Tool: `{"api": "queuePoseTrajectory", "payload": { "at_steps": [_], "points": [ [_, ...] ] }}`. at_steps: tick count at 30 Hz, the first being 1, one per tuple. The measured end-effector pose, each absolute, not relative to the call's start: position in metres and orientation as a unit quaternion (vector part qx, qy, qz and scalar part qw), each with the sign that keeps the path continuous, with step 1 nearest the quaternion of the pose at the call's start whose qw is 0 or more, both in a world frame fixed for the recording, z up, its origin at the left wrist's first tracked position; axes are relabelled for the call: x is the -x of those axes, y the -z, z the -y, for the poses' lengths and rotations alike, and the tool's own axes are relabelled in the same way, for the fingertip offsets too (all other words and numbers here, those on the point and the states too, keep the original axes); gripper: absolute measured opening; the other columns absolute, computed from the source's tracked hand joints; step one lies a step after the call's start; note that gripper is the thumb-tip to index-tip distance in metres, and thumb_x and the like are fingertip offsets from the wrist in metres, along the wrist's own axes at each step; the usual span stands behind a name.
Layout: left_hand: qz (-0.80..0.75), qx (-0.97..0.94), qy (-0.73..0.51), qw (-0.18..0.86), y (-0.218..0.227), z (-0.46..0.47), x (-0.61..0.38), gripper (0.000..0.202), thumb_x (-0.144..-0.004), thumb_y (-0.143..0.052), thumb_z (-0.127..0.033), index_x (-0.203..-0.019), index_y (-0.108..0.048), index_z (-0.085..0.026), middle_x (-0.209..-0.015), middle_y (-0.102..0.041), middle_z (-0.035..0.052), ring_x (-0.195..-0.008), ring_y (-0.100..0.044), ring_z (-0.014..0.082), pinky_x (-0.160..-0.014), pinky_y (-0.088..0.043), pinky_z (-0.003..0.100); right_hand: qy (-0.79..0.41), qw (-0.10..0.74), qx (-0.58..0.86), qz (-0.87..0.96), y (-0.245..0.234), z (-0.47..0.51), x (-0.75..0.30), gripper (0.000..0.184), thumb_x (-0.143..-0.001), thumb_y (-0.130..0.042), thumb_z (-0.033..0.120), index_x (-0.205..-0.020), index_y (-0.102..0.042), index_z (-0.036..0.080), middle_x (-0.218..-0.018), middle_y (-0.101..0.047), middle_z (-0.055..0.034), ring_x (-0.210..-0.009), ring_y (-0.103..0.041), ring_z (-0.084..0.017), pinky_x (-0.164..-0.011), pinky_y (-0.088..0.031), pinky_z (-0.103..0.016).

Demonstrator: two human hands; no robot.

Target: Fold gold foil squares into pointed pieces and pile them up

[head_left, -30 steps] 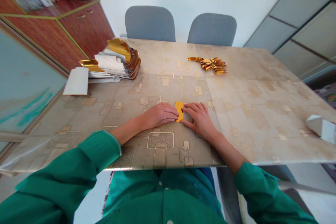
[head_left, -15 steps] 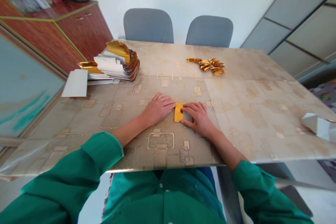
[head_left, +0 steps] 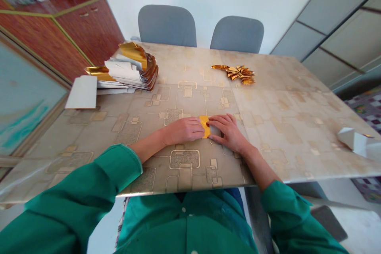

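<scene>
A small folded piece of gold paper (head_left: 204, 121) lies flat on the table between my two hands. My left hand (head_left: 185, 130) is closed, its fingers together and curled down on the paper's left edge. From the other side, my right hand (head_left: 226, 130) holds the paper's right edge, index finger higher up and thumb near the lower corner. The left fingertips are partly hidden behind the knuckles.
At the back left stands a stack of white-and-gold paper sheets (head_left: 127, 73), with a loose white sheet (head_left: 81, 92) beside it. Folded gold pieces (head_left: 239, 74) sit at the back. A white folded paper (head_left: 353, 141) lies far right. Two grey chairs (head_left: 166, 25) face me.
My left hand has gone from stretched fingers to curled ones and moved slightly right and down, onto the paper. The right hand stays at the paper's right edge. The view has shifted slightly.
</scene>
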State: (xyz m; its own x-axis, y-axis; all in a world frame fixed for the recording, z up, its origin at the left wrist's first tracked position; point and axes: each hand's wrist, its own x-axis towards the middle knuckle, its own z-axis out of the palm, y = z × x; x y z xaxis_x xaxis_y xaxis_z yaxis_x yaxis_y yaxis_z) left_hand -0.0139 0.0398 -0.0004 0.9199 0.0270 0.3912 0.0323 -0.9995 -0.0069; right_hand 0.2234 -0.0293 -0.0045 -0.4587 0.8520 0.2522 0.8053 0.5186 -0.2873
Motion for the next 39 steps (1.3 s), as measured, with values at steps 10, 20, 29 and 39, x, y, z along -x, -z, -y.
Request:
{"api": "queuePoseTrajectory", "payload": {
  "at_steps": [10, 20, 29, 39],
  "points": [
    [-0.027, 0.983, 0.181, -0.009, -0.011, -0.045, 0.016, 0.027, -0.1, -0.046, -0.015, -0.103, -0.073, -0.02, -0.107, -0.074, 0.0071, -0.102, -0.068, 0.0173, -0.099, -0.052, 0.038, -0.078, 0.19, 0.474, 0.856, 0.004, 0.027, -0.227, 0.034, -0.093, -0.06, 0.036, -0.125, -0.063, 0.025, -0.132, -0.063, -0.0057, -0.123, -0.052, -0.023, -0.109, -0.03, -0.048],
    [0.065, 0.974, 0.217, -0.013, 0.003, -0.031, 0.009, 0.028, -0.102, -0.044, -0.019, -0.095, -0.071, -0.018, -0.097, -0.074, 0.0061, -0.094, -0.067, 0.0167, -0.088, -0.055, 0.033, -0.06, 0.198, 0.502, 0.84, -0.006, 0.052, -0.211, 0.021, -0.093, -0.053, 0.02, -0.108, -0.068, 0.024, -0.119, -0.065, -0.0075, -0.111, -0.054, -0.024, -0.099, -0.037, -0.044],
    [0.181, 0.951, 0.215, -0.129, 0.005, -0.025, 0.001, 0.023, -0.101, -0.047, -0.027, -0.095, -0.066, -0.016, -0.095, -0.067, 0.0058, -0.09, -0.058, 0.0187, -0.084, -0.045, 0.033, -0.099, 0.256, 0.588, 0.761, 0.0, 0.079, -0.188, 0.011, -0.09, -0.063, 0.03, -0.098, -0.063, 0.023, -0.102, -0.064, -0.0067, -0.098, -0.054, -0.026, -0.088, -0.04, -0.042],
    [0.277, 0.939, 0.173, -0.107, 0.005, -0.023, -0.01, 0.024, -0.098, -0.053, -0.032, -0.084, -0.062, -0.015, -0.094, -0.06, 0.0067, -0.091, -0.051, 0.0217, -0.082, -0.041, 0.034, -0.091, 0.274, 0.633, 0.718, 0.003, 0.074, -0.182, 0.012, -0.092, -0.061, 0.028, -0.082, -0.06, 0.021, -0.092, -0.064, -0.0047, -0.091, -0.053, -0.023, -0.084, -0.037, -0.039]
  ]
}}
